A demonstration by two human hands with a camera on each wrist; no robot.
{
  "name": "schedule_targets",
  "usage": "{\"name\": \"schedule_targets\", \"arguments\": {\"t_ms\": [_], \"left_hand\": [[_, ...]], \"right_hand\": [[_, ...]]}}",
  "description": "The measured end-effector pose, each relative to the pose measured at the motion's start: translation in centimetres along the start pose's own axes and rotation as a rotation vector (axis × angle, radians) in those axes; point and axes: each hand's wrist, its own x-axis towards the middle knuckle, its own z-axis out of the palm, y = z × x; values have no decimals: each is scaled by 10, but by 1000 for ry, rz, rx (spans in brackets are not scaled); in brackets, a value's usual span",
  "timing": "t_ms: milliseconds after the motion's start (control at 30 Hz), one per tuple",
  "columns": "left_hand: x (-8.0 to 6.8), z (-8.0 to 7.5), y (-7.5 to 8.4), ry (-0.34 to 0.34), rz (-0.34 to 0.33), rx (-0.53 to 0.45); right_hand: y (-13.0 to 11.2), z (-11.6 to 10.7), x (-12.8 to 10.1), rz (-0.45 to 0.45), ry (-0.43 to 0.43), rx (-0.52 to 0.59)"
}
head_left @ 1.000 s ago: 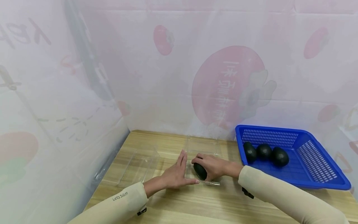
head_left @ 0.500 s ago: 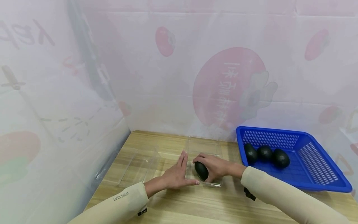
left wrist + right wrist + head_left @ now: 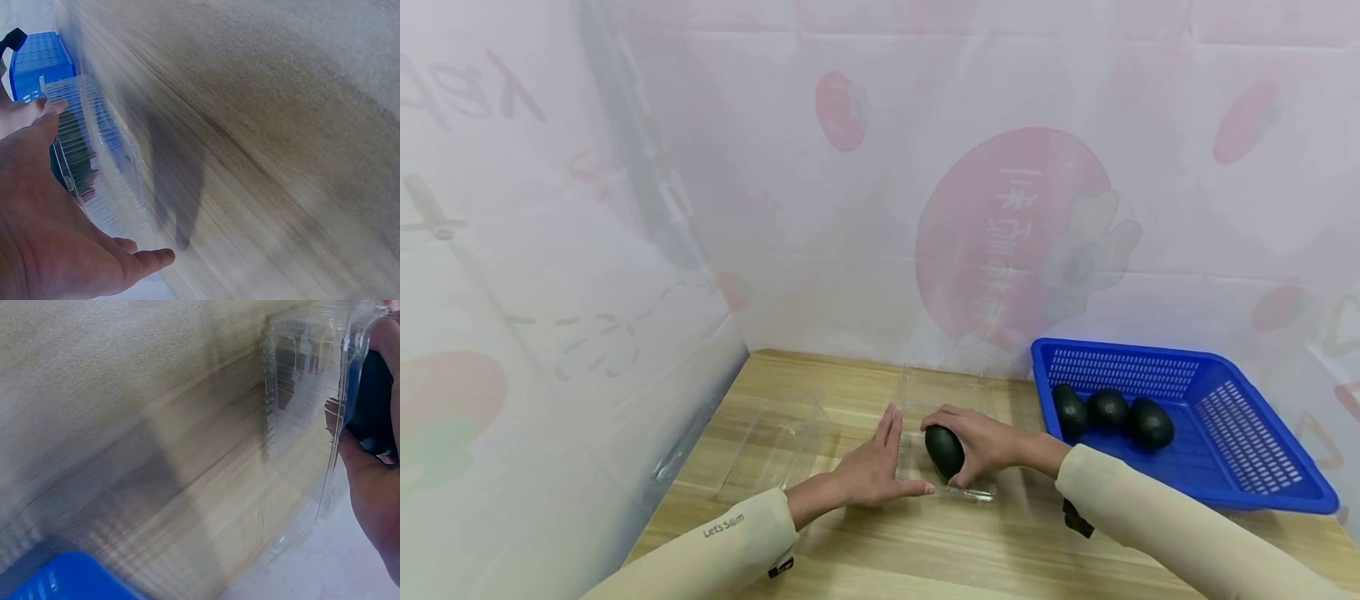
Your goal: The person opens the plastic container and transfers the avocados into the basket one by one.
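Observation:
In the head view, my right hand (image 3: 981, 442) grips a dark green avocado (image 3: 944, 452) at a clear plastic clamshell box (image 3: 976, 493). The thumb is at its near end and the fingers are round the far end. The right wrist view shows the avocado (image 3: 374, 400) at the box's open rim, partly hidden by the hand. My left hand (image 3: 868, 471) lies along the box's left side, fingers straight and thumb spread toward its front edge. Through the ribbed wall of the box (image 3: 115, 156), the left wrist view shows the dark avocado.
A blue plastic basket (image 3: 1232, 492) at the right holds three more avocados (image 3: 1108, 410) near its left wall. Another clear box (image 3: 767, 450) stands on the wooden table (image 3: 880, 558) at the left. A printed curtain (image 3: 850, 208) hangs behind the table.
My right hand has shifted slightly to the right with the avocado, and more of the avocado shows now. The left hand has stayed in place.

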Motion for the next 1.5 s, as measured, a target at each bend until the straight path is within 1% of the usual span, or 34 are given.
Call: {"name": "schedule_targets", "arguments": {"t_ms": [267, 533, 767, 1067, 1167, 1367, 1500], "left_hand": [[-2, -4, 2, 2, 10, -16], [-1, -3, 1, 12, 24, -3], [0, -2, 1, 0, 1, -8], [-1, -3, 2, 2, 5, -11], [-2, -3, 3, 3, 6, -15], [-2, -2, 2, -6, -12, -27], [-2, -3, 2, -6, -14, -31]], "right_hand": [[1, -3, -6, 21, 49, 49], [3, -6, -9, -39, 107, 69], [5, -11, -13, -43, 121, 82], [5, -25, -16, -60, 131, 80], [5, -29, -18, -53, 126, 78], [2, -36, -21, -20, 113, 100], [1, -42, -24, -15, 114, 104]]}}
